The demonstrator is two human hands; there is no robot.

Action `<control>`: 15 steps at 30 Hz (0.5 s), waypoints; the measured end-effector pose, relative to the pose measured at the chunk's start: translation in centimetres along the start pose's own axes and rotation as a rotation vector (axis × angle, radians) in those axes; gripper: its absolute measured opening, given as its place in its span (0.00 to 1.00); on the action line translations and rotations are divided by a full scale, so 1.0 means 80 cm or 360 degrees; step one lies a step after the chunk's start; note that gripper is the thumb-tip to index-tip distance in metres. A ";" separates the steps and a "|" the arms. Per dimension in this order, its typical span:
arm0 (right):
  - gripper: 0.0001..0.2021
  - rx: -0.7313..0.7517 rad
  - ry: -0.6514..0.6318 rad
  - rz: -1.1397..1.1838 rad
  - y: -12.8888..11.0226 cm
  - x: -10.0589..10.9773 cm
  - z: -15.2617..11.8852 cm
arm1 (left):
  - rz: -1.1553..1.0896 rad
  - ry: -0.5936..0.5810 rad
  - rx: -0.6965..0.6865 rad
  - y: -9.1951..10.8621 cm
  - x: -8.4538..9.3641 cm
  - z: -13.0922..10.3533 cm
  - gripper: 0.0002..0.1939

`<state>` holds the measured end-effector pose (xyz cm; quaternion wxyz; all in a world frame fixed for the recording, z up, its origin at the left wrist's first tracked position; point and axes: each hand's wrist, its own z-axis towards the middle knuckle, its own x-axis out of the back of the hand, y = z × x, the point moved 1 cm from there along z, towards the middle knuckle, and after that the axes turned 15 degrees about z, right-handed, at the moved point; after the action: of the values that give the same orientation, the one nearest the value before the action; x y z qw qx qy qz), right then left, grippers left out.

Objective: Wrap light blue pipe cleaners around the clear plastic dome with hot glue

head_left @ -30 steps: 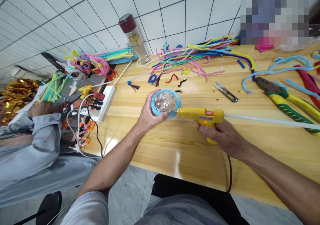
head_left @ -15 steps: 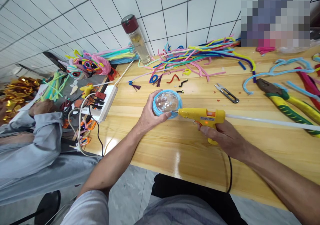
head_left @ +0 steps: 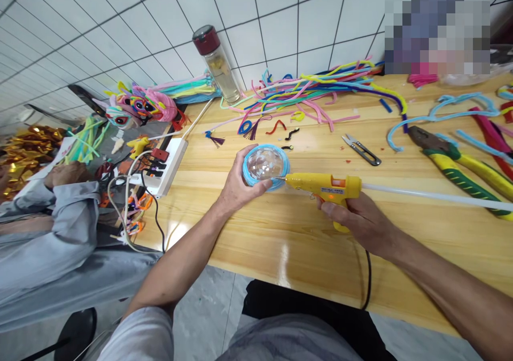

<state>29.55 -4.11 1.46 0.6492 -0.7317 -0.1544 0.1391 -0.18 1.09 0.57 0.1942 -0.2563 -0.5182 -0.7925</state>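
My left hand [head_left: 239, 183] is closed around the side of a clear round ball [head_left: 264, 164] that has light blue pipe cleaner [head_left: 251, 181] wound about it. Its thumb lies along the near edge of the ball. My right hand [head_left: 360, 217] grips the handle of a yellow hot glue gun [head_left: 312, 182]. The gun's metal nozzle touches or almost touches the blue winding near my left thumb. A long white glue stick [head_left: 425, 195] juts from the back of the gun, and a black cord hangs below my right hand.
Thread snips [head_left: 363, 150] and green-yellow pliers [head_left: 449, 158] lie to the right. Colourful pipe cleaners [head_left: 312, 91] and a glass bottle [head_left: 222, 72] are along the wall. Leftward are a power strip [head_left: 170, 166] with cables and another person's hand [head_left: 69, 174].
The ball has shifted very slightly left with my left hand. The glue gun stays nearly in place, with its nozzle still at the blue winding.
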 end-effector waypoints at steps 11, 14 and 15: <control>0.23 -0.0012 -0.0082 -0.0040 0.002 -0.001 0.001 | 0.0001 0.0017 -0.0012 -0.007 -0.004 -0.002 0.49; 0.22 -0.0010 -0.0085 -0.0032 0.002 0.000 0.001 | 0.0008 0.0023 -0.0031 -0.007 -0.004 -0.001 0.48; 0.22 -0.0009 -0.0084 -0.0030 0.002 0.000 0.001 | 0.0013 0.0016 -0.0037 -0.007 -0.004 -0.001 0.48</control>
<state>29.51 -4.04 1.26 0.6440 -0.7281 -0.1789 0.1519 -0.28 1.26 -0.06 0.1970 -0.2566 -0.5068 -0.7990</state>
